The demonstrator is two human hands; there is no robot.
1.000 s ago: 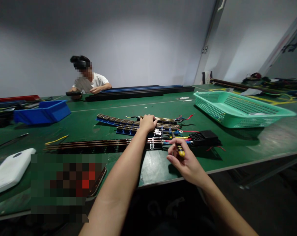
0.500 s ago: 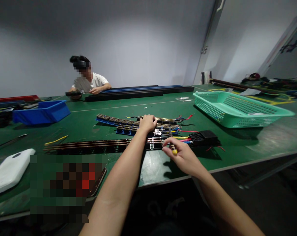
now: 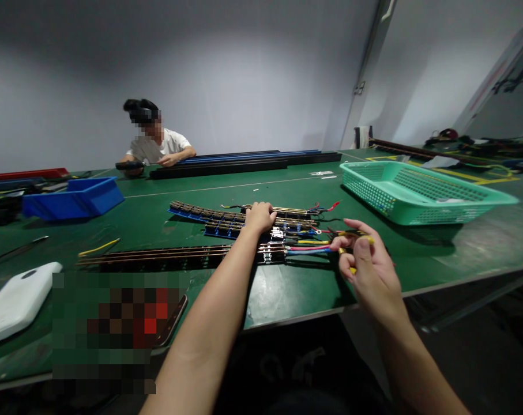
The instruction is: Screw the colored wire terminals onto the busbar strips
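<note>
My left hand (image 3: 261,218) rests on top of the upper dark strips (image 3: 209,214), which carry brass-coloured rods and lie side by side; its fingers curl over them, and what they grip is hidden. To the right, my right hand (image 3: 369,262) is closed around a small tool with yellow handles (image 3: 365,238), its dark tip pointing left. That tip is near the coloured wires (image 3: 313,250) at the right end of a long dark strip (image 3: 157,257) with copper rods. A ring terminal (image 3: 319,231) shows just left of the tool.
A green basket (image 3: 425,202) stands at the right, a blue bin (image 3: 73,199) at the left. A white device (image 3: 21,302) lies front left. Across the table (image 3: 226,187), a person (image 3: 160,147) sits by long black bars (image 3: 244,166).
My right hand has moved right with the yellow-handled tool, from the strip's end to the wires. The tool has turned in my grasp. My left hand stays in place.
</note>
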